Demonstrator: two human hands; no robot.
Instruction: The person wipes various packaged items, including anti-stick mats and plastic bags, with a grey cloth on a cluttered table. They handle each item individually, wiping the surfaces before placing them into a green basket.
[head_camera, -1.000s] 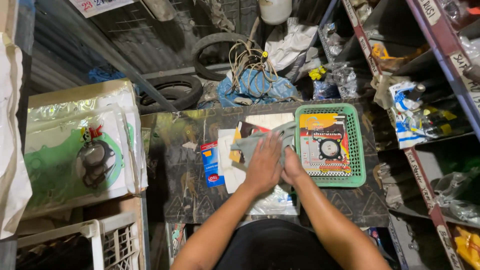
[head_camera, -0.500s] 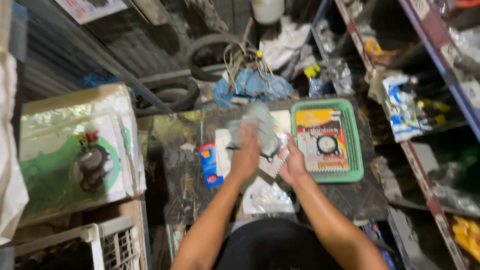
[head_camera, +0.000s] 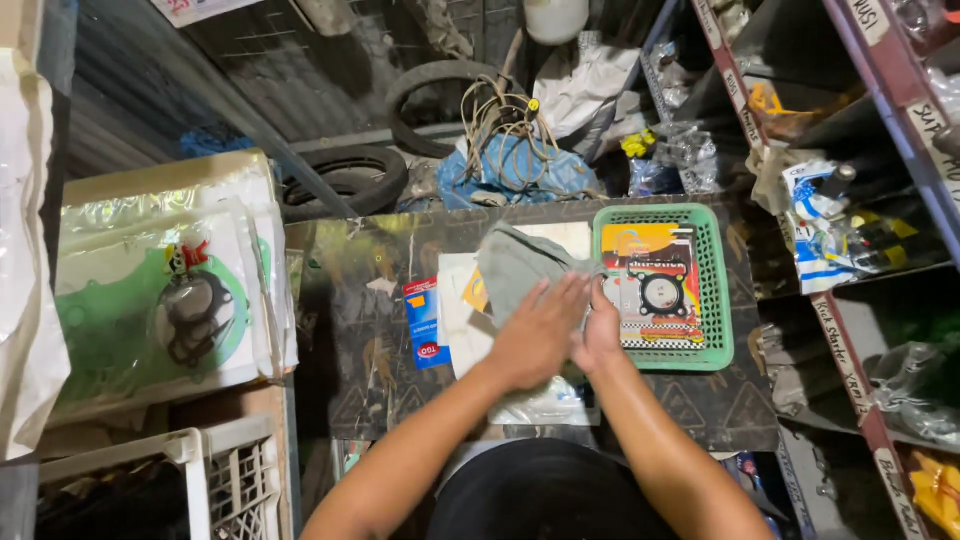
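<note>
On the dark patterned tabletop (head_camera: 380, 350) in the head view, both hands work over a soft grey-green cloth (head_camera: 515, 265) that lies across a stack of flat clear-plastic packets (head_camera: 462, 320). The left hand (head_camera: 535, 335) lies flat, fingers stretched out and pressed down on the cloth's lower part, gripping nothing. The right hand (head_camera: 602, 335) sits just beside it, touching it, at the cloth's right edge; its fingers curl downward, but whether they pinch the fabric I cannot tell.

The step in hand looks like smoothing or wiping with the cloth over the packets. By my judgement the next move calls for a steady flat palm, so the slippery packets beneath do not slide apart.

Just right of the cloth stands a green plastic mesh tray (head_camera: 718, 290) holding a colourful card-backed gasket packet (head_camera: 655, 290); its near wall crowds the right hand and leaves little room for a sideways sweep. A small blue-and-red carton (head_camera: 425, 322) lies left of the packets, clear of both hands.

Further left, a large plastic-wrapped green gasket sheet (head_camera: 160, 310) rests on a box above a white crate (head_camera: 215, 480). Beyond the table lie black rubber tyres (head_camera: 345, 180) and a tangle of cords on blue sacking (head_camera: 510, 150). Metal shelves (head_camera: 870, 200) of bagged parts line the right side.
</note>
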